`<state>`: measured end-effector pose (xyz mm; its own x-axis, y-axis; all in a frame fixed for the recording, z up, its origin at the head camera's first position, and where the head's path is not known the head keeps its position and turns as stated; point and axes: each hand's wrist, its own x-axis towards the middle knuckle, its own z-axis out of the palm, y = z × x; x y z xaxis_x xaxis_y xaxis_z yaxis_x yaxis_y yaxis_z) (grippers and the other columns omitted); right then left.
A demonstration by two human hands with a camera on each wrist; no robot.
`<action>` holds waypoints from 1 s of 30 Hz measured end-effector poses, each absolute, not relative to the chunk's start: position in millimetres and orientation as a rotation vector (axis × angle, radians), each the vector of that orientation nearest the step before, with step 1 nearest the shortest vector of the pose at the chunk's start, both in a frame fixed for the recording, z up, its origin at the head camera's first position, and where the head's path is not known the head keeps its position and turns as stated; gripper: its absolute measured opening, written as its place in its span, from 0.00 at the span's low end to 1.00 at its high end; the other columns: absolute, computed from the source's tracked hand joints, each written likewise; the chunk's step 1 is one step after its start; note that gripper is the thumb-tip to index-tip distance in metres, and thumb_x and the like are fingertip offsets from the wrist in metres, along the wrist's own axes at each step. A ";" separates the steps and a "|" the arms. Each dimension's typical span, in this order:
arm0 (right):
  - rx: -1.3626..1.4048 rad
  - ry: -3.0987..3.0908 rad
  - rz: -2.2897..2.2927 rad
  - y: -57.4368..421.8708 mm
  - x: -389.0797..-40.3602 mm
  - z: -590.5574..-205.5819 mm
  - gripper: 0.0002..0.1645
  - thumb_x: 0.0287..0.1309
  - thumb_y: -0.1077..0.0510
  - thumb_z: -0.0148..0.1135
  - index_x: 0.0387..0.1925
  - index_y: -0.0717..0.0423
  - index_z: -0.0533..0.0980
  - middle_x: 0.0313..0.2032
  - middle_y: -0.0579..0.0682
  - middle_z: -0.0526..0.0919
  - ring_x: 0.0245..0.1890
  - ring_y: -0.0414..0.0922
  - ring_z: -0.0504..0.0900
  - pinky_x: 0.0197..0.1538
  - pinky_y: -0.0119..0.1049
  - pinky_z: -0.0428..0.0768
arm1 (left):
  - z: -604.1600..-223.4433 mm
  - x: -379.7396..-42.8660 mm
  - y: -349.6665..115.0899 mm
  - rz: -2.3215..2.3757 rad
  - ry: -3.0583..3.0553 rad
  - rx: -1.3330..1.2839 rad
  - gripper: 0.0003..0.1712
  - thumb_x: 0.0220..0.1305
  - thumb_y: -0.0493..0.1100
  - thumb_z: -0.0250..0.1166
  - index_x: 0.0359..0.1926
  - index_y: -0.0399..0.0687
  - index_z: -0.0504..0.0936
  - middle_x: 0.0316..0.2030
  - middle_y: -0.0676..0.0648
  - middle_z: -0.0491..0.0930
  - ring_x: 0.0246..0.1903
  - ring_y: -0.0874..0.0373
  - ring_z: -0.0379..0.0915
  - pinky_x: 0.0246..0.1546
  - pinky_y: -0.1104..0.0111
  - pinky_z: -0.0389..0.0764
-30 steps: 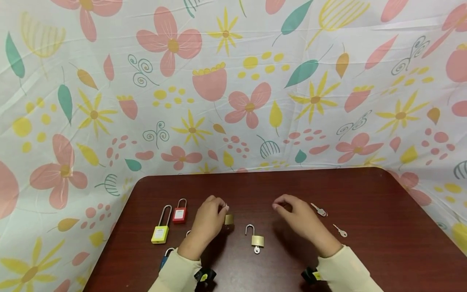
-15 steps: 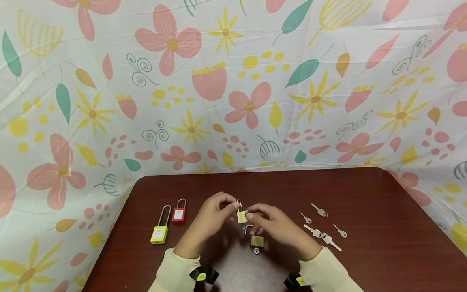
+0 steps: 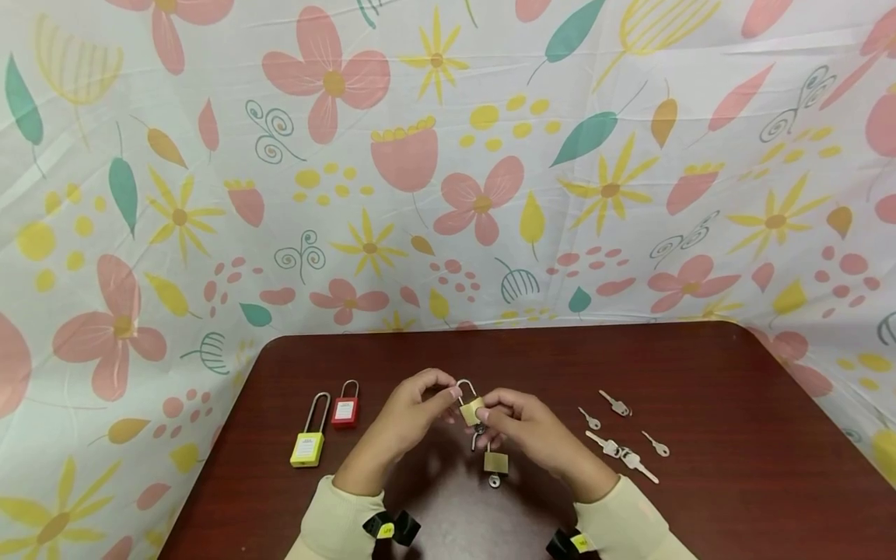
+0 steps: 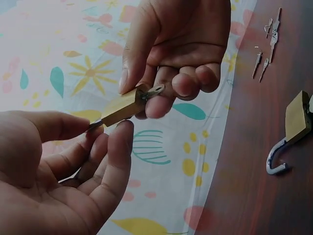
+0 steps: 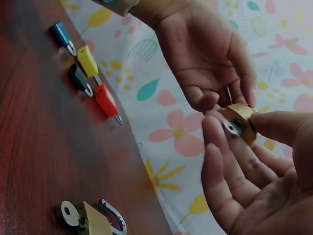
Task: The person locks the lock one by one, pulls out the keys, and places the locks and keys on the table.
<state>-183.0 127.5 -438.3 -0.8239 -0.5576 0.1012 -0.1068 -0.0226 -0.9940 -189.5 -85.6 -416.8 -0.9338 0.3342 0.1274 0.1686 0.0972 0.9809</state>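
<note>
Between both hands, a brass padlock (image 3: pixel 470 410) is held up above the table. My left hand (image 3: pixel 409 412) pinches its silver shackle, the thumb and a fingertip meeting at the metal in the left wrist view. The brass body is gripped by my right hand (image 3: pixel 528 428), thumb on one face and fingers behind. From the body's lower end sticks out a silver key (image 5: pixel 232 128). Just below the hands, a second brass padlock (image 3: pixel 496 464) lies on the table with its shackle swung out and a key (image 3: pixel 495 481) in it.
A yellow padlock (image 3: pixel 306 449) and a red padlock (image 3: pixel 345 412) lie at the table's left. Near them, the right wrist view shows a blue padlock (image 5: pixel 59 34) and a black padlock (image 5: pixel 78 78). Several loose keys (image 3: pixel 616 404) lie right; a flowered cloth (image 3: pixel 448 194) hangs behind.
My right hand has moved left from near the keys, uncovering some, and taken hold of the padlock body. My left hand has brought the padlock up and right; it has since tilted slightly.
</note>
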 end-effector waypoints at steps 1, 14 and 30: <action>-0.689 1.934 -1.923 127.3 -182.5 -438.1 0.13 0.68 0.57 0.53 0.44 0.65 0.73 0.36 0.63 0.81 0.33 0.63 0.79 0.37 0.52 0.80 | -417.0 -189.5 -85.6 1.969 2.211 0.529 0.07 0.68 0.40 0.58 0.40 0.39 0.77 0.33 0.42 0.77 0.32 0.41 0.76 0.34 0.56 0.81; -0.726 2.097 -1.955 126.9 -180.9 -438.0 0.10 0.70 0.58 0.52 0.46 0.60 0.75 0.33 0.61 0.79 0.31 0.55 0.79 0.36 0.47 0.80 | -406.6 -184.3 -81.9 1.990 2.067 0.562 0.08 0.73 0.36 0.49 0.41 0.32 0.70 0.31 0.32 0.76 0.32 0.34 0.75 0.34 0.38 0.74; -0.753 2.238 -1.892 123.6 -164.0 -403.2 0.09 0.70 0.63 0.49 0.43 0.64 0.74 0.31 0.62 0.77 0.31 0.57 0.77 0.36 0.50 0.80 | -388.2 -167.8 -71.5 1.853 2.297 0.614 0.15 0.76 0.40 0.45 0.36 0.34 0.72 0.27 0.35 0.74 0.25 0.42 0.75 0.28 0.48 0.79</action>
